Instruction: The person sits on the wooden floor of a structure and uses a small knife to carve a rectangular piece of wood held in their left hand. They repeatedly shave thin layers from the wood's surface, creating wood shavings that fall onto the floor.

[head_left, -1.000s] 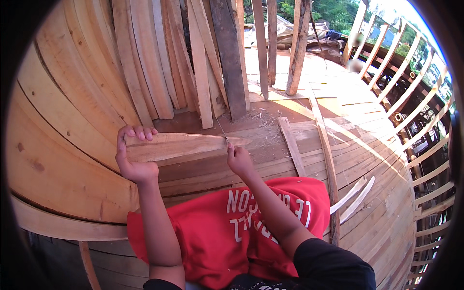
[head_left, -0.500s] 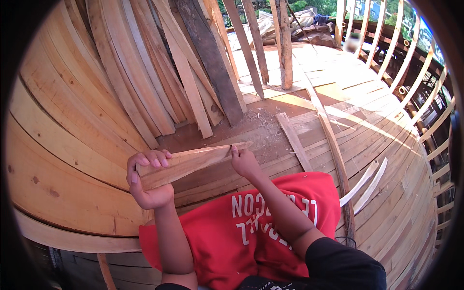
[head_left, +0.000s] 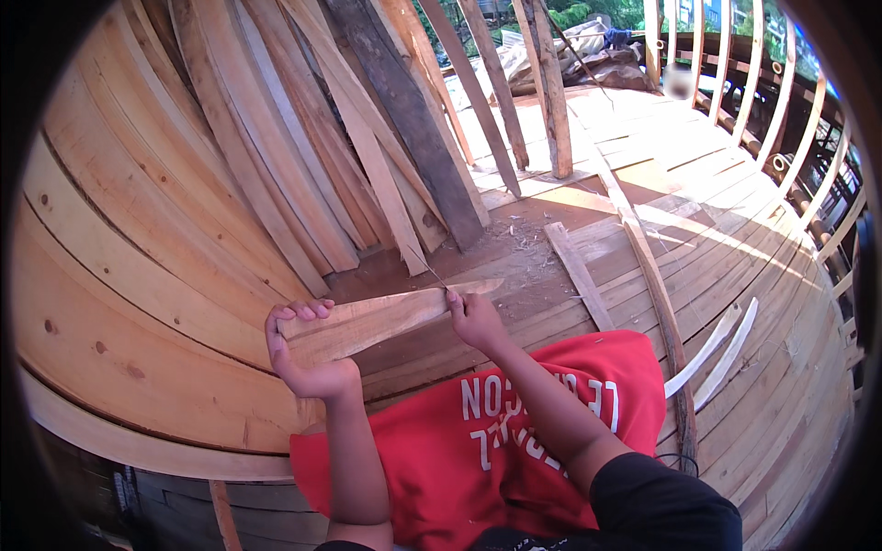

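Note:
A tapered piece of wood (head_left: 367, 323) lies crosswise in front of me, its broad end at the left and its point at the right. My left hand (head_left: 308, 354) is wrapped round the broad end, fingers over the top edge. Against the narrow part, my right hand (head_left: 476, 320) is closed with the thumb up. A thin dark strip (head_left: 435, 275) sticks up from its thumb, slanting left; its kind cannot be made out. The pointed tip shows beyond the right hand. Below the wood, a red cloth (head_left: 423, 441) with white lettering covers my lap.
Several long boards (head_left: 266, 138) lean at the left beside a plank wall (head_left: 119, 303). Upright posts (head_left: 548, 101) stand ahead. A long strip of wood (head_left: 634, 230), a short board (head_left: 579, 275) and two pale curved pieces (head_left: 726, 358) lie on the plank floor, with shavings (head_left: 525, 237). Railing slats (head_left: 776, 101) line the right.
The view has shifted, so the scene sits further right and lower. The thin dark strip now sticks up clearly from my right thumb. My left hand keeps its hold on the broad end.

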`<state>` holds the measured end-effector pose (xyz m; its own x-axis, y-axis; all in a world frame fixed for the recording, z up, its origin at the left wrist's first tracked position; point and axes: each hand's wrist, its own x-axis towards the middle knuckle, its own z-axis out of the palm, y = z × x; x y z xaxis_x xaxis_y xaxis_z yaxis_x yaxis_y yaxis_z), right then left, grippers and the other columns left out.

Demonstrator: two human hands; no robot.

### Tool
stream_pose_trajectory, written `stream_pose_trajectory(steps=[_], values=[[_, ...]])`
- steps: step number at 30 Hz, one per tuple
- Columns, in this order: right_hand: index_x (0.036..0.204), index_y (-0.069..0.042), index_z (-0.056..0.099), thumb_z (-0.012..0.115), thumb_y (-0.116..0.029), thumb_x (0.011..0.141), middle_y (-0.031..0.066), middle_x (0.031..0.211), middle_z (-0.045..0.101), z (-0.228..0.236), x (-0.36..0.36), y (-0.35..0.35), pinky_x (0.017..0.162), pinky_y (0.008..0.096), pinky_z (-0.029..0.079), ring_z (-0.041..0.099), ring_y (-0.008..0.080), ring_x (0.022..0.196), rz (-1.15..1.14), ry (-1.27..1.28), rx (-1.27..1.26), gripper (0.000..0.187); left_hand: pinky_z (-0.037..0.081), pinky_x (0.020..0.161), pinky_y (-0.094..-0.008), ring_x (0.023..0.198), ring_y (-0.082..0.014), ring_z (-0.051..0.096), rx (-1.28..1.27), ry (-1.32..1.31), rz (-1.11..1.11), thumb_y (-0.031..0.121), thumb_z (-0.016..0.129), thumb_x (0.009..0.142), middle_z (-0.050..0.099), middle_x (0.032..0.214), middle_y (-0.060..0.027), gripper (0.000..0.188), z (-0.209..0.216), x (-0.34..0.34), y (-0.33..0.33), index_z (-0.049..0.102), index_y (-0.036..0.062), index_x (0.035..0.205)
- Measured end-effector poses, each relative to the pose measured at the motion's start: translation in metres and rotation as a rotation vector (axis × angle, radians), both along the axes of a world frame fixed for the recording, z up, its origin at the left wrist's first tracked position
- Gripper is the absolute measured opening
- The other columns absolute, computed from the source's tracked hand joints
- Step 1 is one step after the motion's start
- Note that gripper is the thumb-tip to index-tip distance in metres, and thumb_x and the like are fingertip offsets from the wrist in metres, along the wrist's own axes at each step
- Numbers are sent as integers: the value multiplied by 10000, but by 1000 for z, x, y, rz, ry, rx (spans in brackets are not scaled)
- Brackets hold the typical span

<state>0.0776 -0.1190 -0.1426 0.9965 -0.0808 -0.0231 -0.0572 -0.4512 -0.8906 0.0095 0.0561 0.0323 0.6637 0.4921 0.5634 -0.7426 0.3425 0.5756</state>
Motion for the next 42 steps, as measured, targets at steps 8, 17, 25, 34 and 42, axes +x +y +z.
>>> stream_pose_trajectory(steps=[8, 17, 25, 34, 42], values=[[750, 115, 615, 423, -411, 981, 337, 713, 587, 57, -26, 8, 698, 534, 460, 600, 505, 759, 24, -57, -134, 605, 465, 781, -440, 745, -246, 524, 93, -40, -37, 305, 387, 856, 511, 788, -117, 316, -4, -8, 6, 491, 22, 949], [773, 90, 623, 412, -436, 982, 331, 717, 591, -74, 23, -56, 688, 513, 468, 636, 458, 787, -249, 138, -183, 604, 459, 777, -437, 748, -242, 524, 96, -24, -77, 313, 403, 856, 504, 767, -113, 320, 1, 1, 12, 497, 16, 925], [813, 87, 647, 400, -459, 974, 366, 829, 602, 14, -10, 1, 809, 530, 460, 612, 491, 906, -20, 72, -167, 620, 458, 772, -420, 730, -240, 526, 97, -8, -24, 319, 401, 851, 501, 763, -113, 325, 1, -1, 20, 490, 11, 905], [703, 67, 572, 392, -433, 996, 211, 606, 605, -9, -7, -2, 564, 473, 443, 582, 373, 576, 74, 74, -109, 607, 475, 727, -416, 695, -240, 531, 46, -33, -67, 275, 401, 843, 526, 739, -135, 328, -12, 10, 50, 519, -26, 896], [680, 78, 539, 385, -398, 1005, 279, 588, 532, -22, 3, -10, 606, 502, 440, 578, 380, 580, 16, -129, -174, 596, 473, 725, -422, 688, -237, 527, 60, -36, -120, 285, 404, 847, 520, 720, -130, 313, -11, 7, 42, 505, -9, 886]])
